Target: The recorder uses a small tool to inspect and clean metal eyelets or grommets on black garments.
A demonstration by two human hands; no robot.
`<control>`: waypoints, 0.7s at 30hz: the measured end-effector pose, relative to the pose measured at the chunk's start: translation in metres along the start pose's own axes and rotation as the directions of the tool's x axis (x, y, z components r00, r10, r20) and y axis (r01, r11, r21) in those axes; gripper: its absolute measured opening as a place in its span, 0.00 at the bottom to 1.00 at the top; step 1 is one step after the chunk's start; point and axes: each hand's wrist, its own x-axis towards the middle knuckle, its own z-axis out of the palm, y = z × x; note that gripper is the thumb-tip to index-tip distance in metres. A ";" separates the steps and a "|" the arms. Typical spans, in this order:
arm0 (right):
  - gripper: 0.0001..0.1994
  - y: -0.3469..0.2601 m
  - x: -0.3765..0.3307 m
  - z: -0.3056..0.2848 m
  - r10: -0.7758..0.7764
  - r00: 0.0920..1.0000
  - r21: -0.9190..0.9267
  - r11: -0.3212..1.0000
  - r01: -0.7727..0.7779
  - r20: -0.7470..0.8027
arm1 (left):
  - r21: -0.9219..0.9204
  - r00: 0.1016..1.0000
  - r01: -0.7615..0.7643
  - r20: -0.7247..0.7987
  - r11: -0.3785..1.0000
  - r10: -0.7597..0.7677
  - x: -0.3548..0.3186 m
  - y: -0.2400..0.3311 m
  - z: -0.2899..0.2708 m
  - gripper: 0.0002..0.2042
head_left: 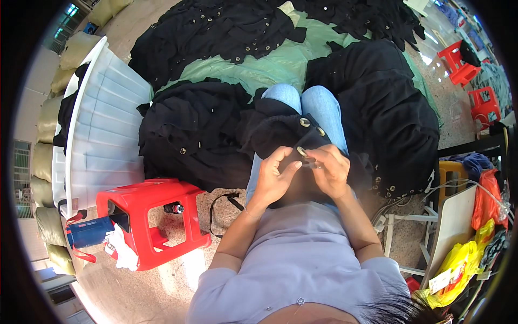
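Head camera view, looking down at my lap as I sit. Both my hands meet over a black garment (280, 132) draped across my knees, which are in blue jeans (318, 108). My left hand (272, 175) has its fingers curled and pinched together on a fold of the black fabric, thumb and forefinger touching the cloth. My right hand (330, 170) is just beside it, almost touching, with its fingertips closed on a small slim tool (312, 164); it is too small and blurred for me to say what kind. Between my two sets of fingertips sits a round pale button (301, 152) on the garment. Two more buttons show on the same cloth just beyond my fingers, further from me.

Beyond my hands, past my knees, a pale green sheet (270, 67) covers the floor, with piles of black garments (216, 27) studded with buttons lying on it. A heap of black clothing (189, 135) lies to the left of my left hand, and a larger one (388, 119) to the right of my right hand, touching my leg.

Further left of my left hand stands a red plastic stool (156, 216), with a white ribbed tub (105, 119) behind it. A black cord (221, 205) lies on the floor between the stool and my left forearm. Well to the right of my right hand are yellow and orange bags (464, 254).
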 end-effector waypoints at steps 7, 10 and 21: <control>0.19 0.005 -0.013 0.013 -0.159 0.985 -0.153 0.977 0.147 -0.072 | -0.163 0.987 -0.097 -0.145 0.982 0.074 0.003 -0.007 0.010 0.19; 0.19 0.002 -0.016 0.014 -0.188 0.978 -0.195 0.966 0.169 -0.087 | -0.152 0.987 -0.131 -0.109 0.980 0.116 0.005 -0.010 0.010 0.18; 0.02 0.000 -0.027 0.032 0.470 0.874 0.417 0.824 -0.383 -0.125 | -0.178 0.984 -0.166 -0.089 0.970 0.152 0.009 -0.017 0.012 0.12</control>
